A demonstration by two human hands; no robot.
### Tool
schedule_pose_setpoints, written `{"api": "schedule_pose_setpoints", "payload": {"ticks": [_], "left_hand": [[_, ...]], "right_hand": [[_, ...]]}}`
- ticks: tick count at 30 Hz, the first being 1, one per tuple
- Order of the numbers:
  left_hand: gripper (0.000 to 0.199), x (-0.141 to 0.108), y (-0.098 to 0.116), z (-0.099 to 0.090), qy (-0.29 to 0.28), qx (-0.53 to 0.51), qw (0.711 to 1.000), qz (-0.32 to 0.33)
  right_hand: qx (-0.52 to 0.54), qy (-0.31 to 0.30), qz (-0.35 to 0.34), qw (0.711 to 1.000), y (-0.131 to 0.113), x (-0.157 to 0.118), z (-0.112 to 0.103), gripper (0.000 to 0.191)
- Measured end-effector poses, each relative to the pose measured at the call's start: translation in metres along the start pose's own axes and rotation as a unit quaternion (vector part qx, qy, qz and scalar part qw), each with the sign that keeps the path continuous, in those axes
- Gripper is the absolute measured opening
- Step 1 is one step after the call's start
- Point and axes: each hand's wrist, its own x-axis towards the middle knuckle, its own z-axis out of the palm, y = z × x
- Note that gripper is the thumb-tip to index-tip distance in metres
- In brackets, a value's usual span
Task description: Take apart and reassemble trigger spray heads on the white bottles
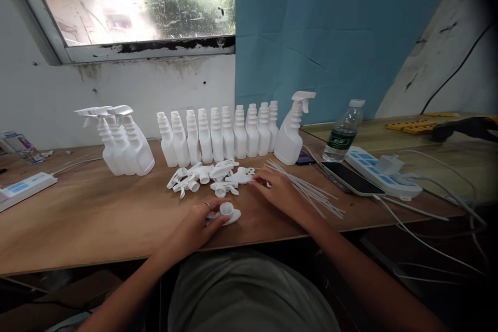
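My left hand (204, 222) grips a white trigger spray head (226, 212) near the table's front edge, its round collar facing up. Just beyond it lies a loose pile of white spray heads (194, 176). At the right end of that pile is my right hand (278, 189), its fingers curled together by a spray head (243, 175); what is between the fingertips is too small to make out. Thin white dip tubes (311, 187) lie fanned out beside and beyond my right wrist. Behind the pile, several white bottles (216, 140) without heads stand upright in a row.
One bottle with a spray head (290, 135) stands at the row's right end, and a cluster of headed bottles (124, 145) at left. A water bottle (342, 135), a phone (352, 179) and a power strip (369, 166) with cables occupy the right. Another power strip (29, 189) lies at far left.
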Motion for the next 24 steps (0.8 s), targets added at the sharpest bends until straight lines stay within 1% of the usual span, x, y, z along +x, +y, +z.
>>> {"api": "schedule_pose_setpoints", "payload": {"ticks": [3,5,6,7,9,10,11,13,16,19,22,24], "left_hand": [[0.041,0.004,-0.003,0.010,0.018,0.001,1.000,0.007],[0.041,0.004,-0.004,0.011,0.019,0.005,1.000,0.019],[0.041,0.003,-0.004,0.011,0.016,0.006,1.000,0.025],[0.041,0.003,-0.004,0.010,0.014,0.005,0.999,0.030],[0.041,0.002,-0.005,0.009,0.012,-0.003,0.999,0.032],[0.042,0.002,-0.006,0.009,0.010,-0.010,0.999,0.029],[0.042,0.002,-0.007,0.009,0.009,-0.016,0.999,0.026],[0.042,0.001,-0.008,0.009,0.009,-0.024,0.999,0.021],[0.038,-0.001,-0.007,0.010,0.030,-0.012,0.999,0.024],[0.031,-0.004,-0.004,0.009,0.035,0.020,0.999,0.026],[0.027,-0.005,-0.004,0.008,0.045,0.072,0.995,0.057],[0.029,-0.006,-0.005,0.006,0.055,0.110,0.989,0.076]], "right_hand": [[0.058,0.044,-0.085,0.994,-0.017,-0.003,0.000,0.015],[0.075,0.051,-0.144,0.985,-0.027,-0.006,0.002,0.020],[0.080,0.039,-0.173,0.981,-0.031,-0.007,0.004,0.022],[0.084,0.011,-0.200,0.976,-0.034,-0.009,0.005,0.024],[0.091,-0.067,-0.237,0.965,-0.038,-0.011,0.006,0.029],[0.094,-0.101,-0.244,0.960,-0.039,-0.011,0.006,0.032],[0.096,-0.127,-0.245,0.956,-0.039,-0.012,0.005,0.034],[0.098,-0.151,-0.231,0.956,-0.038,-0.012,0.004,0.035],[0.099,-0.164,-0.206,0.960,-0.037,-0.013,0.006,0.032],[0.091,-0.169,-0.182,0.964,-0.036,-0.014,0.011,0.031],[0.077,-0.164,-0.156,0.971,-0.037,-0.016,0.016,0.030],[0.070,-0.163,-0.143,0.974,-0.038,-0.016,0.017,0.029]]}}
